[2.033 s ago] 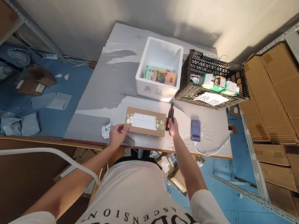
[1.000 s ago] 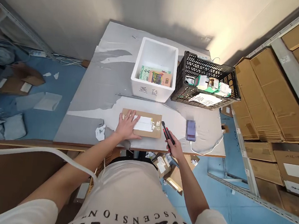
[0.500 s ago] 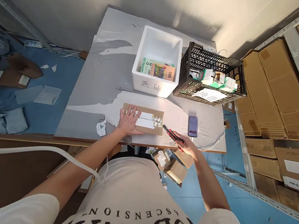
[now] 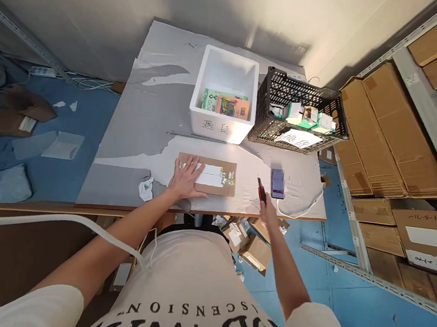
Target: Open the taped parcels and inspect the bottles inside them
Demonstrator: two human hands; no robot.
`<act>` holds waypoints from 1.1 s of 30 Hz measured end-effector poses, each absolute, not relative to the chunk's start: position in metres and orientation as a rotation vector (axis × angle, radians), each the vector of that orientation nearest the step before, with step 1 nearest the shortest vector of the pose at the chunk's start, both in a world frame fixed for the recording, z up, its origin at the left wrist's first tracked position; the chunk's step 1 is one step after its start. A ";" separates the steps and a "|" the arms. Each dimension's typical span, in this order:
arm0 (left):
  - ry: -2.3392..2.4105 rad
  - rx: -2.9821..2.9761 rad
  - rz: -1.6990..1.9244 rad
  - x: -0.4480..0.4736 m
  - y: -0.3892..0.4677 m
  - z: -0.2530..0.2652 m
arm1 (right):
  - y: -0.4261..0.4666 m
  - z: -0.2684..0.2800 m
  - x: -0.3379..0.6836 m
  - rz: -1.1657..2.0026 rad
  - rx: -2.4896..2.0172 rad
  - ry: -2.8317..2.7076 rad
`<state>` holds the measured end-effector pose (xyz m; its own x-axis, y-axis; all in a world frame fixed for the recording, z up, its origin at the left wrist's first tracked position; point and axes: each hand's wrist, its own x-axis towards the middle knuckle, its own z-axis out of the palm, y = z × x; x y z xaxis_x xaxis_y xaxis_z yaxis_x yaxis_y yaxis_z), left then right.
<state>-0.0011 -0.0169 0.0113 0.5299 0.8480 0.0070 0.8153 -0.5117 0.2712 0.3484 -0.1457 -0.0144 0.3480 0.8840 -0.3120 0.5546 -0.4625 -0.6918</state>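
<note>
A flat cardboard box (image 4: 229,184) with a white label and clear tape lies near the front edge of the table. My left hand (image 4: 186,178) rests on the box's left part, palm down and fingers spread. In my right hand (image 4: 268,209) is a red and black utility knife (image 4: 261,190), its tip pointing up and away from me. The knife is to the right of the box, apart from it. Just beyond it on the right lies a phone (image 4: 278,184) with a white cable plugged in.
A white foam box (image 4: 222,128) with booklets and a black plastic crate (image 4: 297,135) with small boxes stand behind. Crumpled paper (image 4: 146,189) lies left on the table (image 4: 129,123). Shelves with large cartons (image 4: 394,130) rise at right. Opened cartons (image 4: 256,252) lie below the table edge.
My right hand has drawn the utility knife away from the box's right end and turned its tip upward. My left hand stays on the box. The whole view has shifted slightly.
</note>
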 end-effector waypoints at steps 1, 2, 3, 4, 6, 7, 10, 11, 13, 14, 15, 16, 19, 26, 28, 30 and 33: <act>1.376 2.554 0.244 -0.002 -0.019 0.011 | -0.142 -0.027 0.338 0.824 -2.239 -1.281; 1.347 2.570 0.287 -0.004 -0.022 0.010 | -0.138 -0.039 0.328 0.745 -2.328 -1.294; 1.318 2.585 0.324 -0.005 -0.026 0.009 | -0.135 -0.050 0.318 0.687 -2.403 -1.293; 1.290 2.597 0.351 -0.006 -0.030 0.008 | -0.133 -0.060 0.309 0.648 -2.458 -1.285; 1.238 2.616 0.371 -0.009 -0.041 0.005 | -0.134 -0.077 0.298 0.585 -2.514 -1.265; 1.217 2.623 0.368 -0.010 -0.046 0.003 | -0.136 -0.084 0.296 0.567 -2.518 -1.261; 1.201 2.632 0.351 -0.013 -0.057 -0.005 | -0.145 -0.096 0.296 0.545 -2.498 -1.286; 1.206 2.633 0.351 -0.013 -0.060 -0.008 | -0.147 -0.097 0.297 0.537 -2.487 -1.303; 1.221 2.629 0.362 -0.014 -0.061 -0.014 | -0.146 -0.093 0.300 0.504 -2.463 -1.335; 1.226 2.622 0.372 -0.013 -0.061 -0.017 | -0.141 -0.088 0.300 0.476 -2.455 -1.340; 1.229 2.610 0.384 -0.013 -0.061 -0.019 | -0.134 -0.080 0.300 0.434 -2.430 -1.357; 1.232 2.596 0.397 -0.013 -0.061 -0.021 | -0.123 -0.070 0.298 0.386 -2.380 -1.397; 1.237 2.550 0.419 -0.012 -0.058 -0.022 | -0.079 -0.033 0.279 0.275 -2.098 -1.658; 1.178 2.506 0.324 -0.013 -0.051 -0.014 | 0.000 0.022 0.201 0.231 -1.548 -2.725; 1.182 2.519 0.339 -0.013 -0.051 -0.016 | 0.007 0.026 0.193 0.175 -1.561 -2.822; 1.176 2.536 0.350 -0.013 -0.051 -0.019 | 0.015 0.032 0.194 0.213 -1.552 -2.877; 1.154 2.555 0.337 -0.015 -0.053 -0.022 | 0.039 0.048 0.203 0.421 -1.641 -2.860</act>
<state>-0.0146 -0.0533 -0.0223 0.6468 0.7581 0.0827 0.6837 -0.6245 0.3777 0.2033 0.0393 0.0480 -0.5002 0.8193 -0.2801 0.8653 0.4851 -0.1265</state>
